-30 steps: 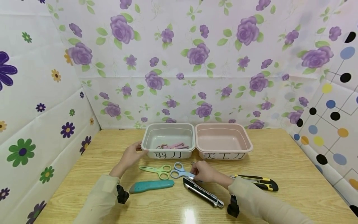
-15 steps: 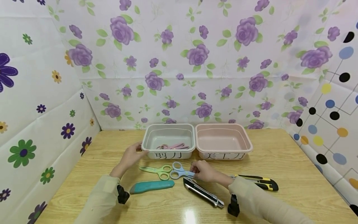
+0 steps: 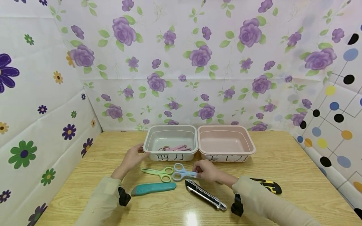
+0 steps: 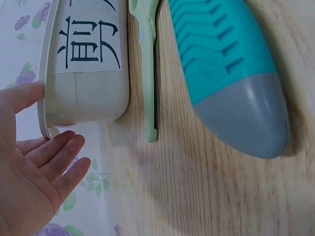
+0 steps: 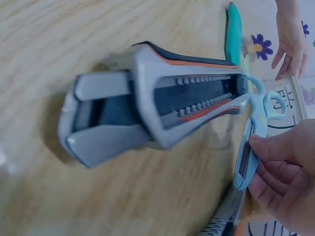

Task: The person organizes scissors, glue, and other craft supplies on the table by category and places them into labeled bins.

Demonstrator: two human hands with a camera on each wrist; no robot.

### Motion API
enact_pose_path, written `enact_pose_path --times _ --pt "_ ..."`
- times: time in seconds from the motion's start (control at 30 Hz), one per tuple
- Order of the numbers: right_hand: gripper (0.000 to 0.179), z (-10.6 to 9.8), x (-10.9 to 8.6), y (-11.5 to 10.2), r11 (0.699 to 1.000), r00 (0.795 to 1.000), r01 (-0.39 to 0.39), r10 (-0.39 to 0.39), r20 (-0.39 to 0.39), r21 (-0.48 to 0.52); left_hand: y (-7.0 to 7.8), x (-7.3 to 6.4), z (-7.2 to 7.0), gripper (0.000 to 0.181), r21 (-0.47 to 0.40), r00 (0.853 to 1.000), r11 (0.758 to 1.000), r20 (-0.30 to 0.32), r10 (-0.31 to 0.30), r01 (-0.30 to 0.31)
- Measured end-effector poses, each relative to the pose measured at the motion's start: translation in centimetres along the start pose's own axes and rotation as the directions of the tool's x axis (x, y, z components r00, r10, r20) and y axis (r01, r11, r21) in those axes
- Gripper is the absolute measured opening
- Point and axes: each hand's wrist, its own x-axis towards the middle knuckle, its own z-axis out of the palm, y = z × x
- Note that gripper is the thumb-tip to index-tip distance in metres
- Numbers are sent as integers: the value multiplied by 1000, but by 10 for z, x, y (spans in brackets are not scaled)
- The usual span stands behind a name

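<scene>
My right hand (image 3: 207,171) pinches the blade end of light blue scissors (image 3: 181,172) between thumb and fingers. In the right wrist view the thumb lies on the blades (image 5: 246,152), and the handle loops point away. My left hand (image 3: 134,159) touches the left front corner of the grey bin (image 3: 171,155), its thumb on the rim and its fingers loosely extended in the left wrist view. Pink-handled scissors (image 3: 178,147) lie inside this bin. Just left of the blue scissors are green scissors (image 3: 159,172).
A silver-black utility knife (image 3: 205,195) lies below the blue scissors, a teal cutter (image 3: 154,189) left of it. The yellow-black utility knife (image 3: 267,185) is partly hidden by the right sleeve. Beside the grey bin stands a pink bin (image 3: 226,153). Patterned cloth (image 3: 181,103) hangs behind.
My right hand has shifted slightly, up and to the right in the head view, and more of the blue scissors shows. The left hand stays at the grey bin.
</scene>
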Motion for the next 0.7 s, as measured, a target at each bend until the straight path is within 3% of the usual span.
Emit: enact_pose_path --times 0.23,0.7 --pt "15 -15 6 -6 1000 999 12 -12 34 -9 1 -1 -1 54 16 1000 1000 1 0 0" --pt "13 -47 18 -26 995 998 -14 8 61 103 3 -1 -1 54 23 1000 1000 6 -6 6"
